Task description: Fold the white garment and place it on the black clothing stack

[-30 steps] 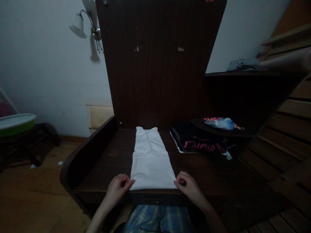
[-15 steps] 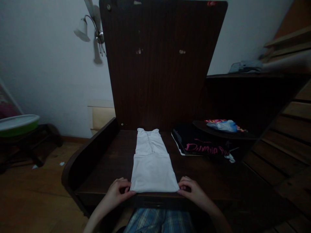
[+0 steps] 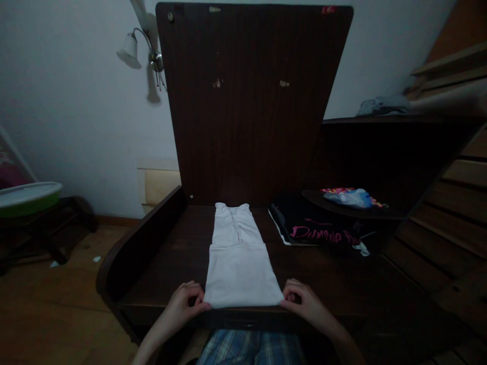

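A white garment [image 3: 239, 258], folded into a long narrow strip, lies lengthwise on a dark wooden desk [image 3: 335, 276]. My left hand [image 3: 185, 303] pinches the near left corner of the garment at the desk's front edge, fingers curled. At the near right corner my right hand [image 3: 304, 301] grips the fabric the same way. Both hands are closed on the garment's near hem.
A folded black shirt with pink lettering [image 3: 315, 228] lies to the right of the garment, beside a small shelf holding a colourful packet [image 3: 352, 196]. A tall dark board [image 3: 247, 101] stands behind. A wall lamp [image 3: 140, 45] hangs at the upper left and wooden slats [image 3: 449, 223] run at the right.
Both hands have kept their hold on the near corners. The garment's near edge has slid slightly toward me, and the view has shifted a little.
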`<action>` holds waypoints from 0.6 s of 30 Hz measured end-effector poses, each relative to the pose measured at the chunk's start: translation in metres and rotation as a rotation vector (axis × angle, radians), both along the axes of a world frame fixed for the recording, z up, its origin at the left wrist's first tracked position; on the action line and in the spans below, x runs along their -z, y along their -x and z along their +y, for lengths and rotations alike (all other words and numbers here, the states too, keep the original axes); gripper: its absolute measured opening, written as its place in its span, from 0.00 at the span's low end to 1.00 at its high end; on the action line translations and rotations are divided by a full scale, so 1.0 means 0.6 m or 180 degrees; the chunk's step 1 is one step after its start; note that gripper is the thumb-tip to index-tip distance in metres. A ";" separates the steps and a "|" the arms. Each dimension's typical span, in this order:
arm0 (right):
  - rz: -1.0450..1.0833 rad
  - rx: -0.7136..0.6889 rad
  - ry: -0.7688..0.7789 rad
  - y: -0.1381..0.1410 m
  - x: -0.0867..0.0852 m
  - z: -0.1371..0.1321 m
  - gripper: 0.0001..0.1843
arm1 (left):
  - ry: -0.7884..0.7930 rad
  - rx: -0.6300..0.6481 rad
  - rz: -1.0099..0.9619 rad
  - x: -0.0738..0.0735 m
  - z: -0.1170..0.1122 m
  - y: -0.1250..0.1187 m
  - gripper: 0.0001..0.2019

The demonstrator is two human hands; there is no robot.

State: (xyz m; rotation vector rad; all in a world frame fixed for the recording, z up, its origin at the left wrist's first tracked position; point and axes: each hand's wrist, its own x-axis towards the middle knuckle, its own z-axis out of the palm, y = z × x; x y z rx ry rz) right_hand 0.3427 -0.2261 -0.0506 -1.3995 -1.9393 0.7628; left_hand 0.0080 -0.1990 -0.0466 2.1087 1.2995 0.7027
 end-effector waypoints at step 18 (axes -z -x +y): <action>-0.0002 -0.0019 0.0060 -0.001 -0.004 -0.001 0.09 | 0.0161 -0.0151 -0.0278 -0.004 -0.002 -0.003 0.22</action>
